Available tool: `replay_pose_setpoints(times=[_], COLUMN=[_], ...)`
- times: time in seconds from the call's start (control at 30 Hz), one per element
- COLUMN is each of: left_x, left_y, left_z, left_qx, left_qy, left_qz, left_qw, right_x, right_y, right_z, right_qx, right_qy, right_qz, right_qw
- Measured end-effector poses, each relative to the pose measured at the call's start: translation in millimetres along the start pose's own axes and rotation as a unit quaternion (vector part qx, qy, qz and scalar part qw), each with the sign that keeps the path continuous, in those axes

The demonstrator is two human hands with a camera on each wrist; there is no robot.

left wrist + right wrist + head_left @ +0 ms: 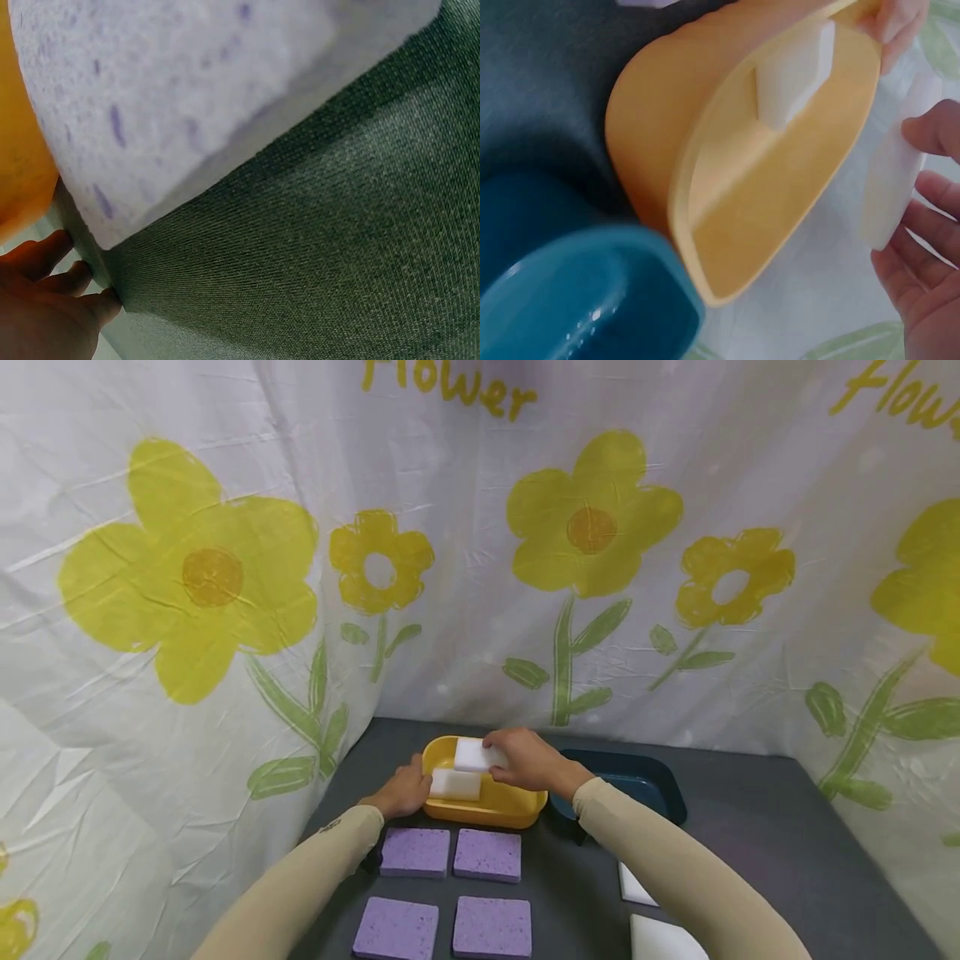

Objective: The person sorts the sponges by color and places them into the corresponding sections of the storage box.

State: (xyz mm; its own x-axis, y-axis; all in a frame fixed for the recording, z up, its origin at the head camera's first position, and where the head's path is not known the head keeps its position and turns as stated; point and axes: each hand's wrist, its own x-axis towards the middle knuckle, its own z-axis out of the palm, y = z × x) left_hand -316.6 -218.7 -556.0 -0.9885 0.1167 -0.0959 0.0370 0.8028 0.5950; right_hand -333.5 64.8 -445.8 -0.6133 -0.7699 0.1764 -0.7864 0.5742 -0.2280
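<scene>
My right hand (531,758) pinches a white sponge block (476,755) between thumb and fingers, above the yellow bin (486,814). In the right wrist view the held sponge (895,176) shows edge-on, apart from the bin. A second white block (455,785) lies inside at the bin's left part. My left hand (402,789) holds the bin's left end, thumb at the rim and fingers along the outside. The left wrist view shows its fingers (71,281) beside the yellow wall, with a purple-speckled sponge (187,97) close to the camera.
Several purple sponges (491,927) lie in rows in front of the bin. A dark blue bin (667,785) stands to its right, partly behind my right forearm. White blocks (660,939) lie near the front right. A flower-printed curtain (465,652) borders the dark table (735,802).
</scene>
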Motion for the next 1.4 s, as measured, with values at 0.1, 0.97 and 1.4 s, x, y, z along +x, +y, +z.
replay_pose_setpoints(times=[0.1, 0.97, 1.4], left_x=[-0.7, 44.6, 39.7], left_y=[0.6, -55.0, -49.0], left_z=[0.5, 33.8, 27.6], left_qx=[-0.004, 0.013, 0.013], left_qy=[-0.003, 0.011, 0.013], left_qz=[0.004, 0.034, 0.043], left_qw=[1.0, 0.9993, 0.9989], right_x=[5, 32, 41], right_y=[-4, -5, -10], right_z=[7, 57, 69], right_qx=[0.002, 0.001, -0.022], right_qy=[-0.008, -0.059, -0.075], right_qz=[0.007, 0.083, 0.081], right_qw=[1.0, 0.995, 0.994])
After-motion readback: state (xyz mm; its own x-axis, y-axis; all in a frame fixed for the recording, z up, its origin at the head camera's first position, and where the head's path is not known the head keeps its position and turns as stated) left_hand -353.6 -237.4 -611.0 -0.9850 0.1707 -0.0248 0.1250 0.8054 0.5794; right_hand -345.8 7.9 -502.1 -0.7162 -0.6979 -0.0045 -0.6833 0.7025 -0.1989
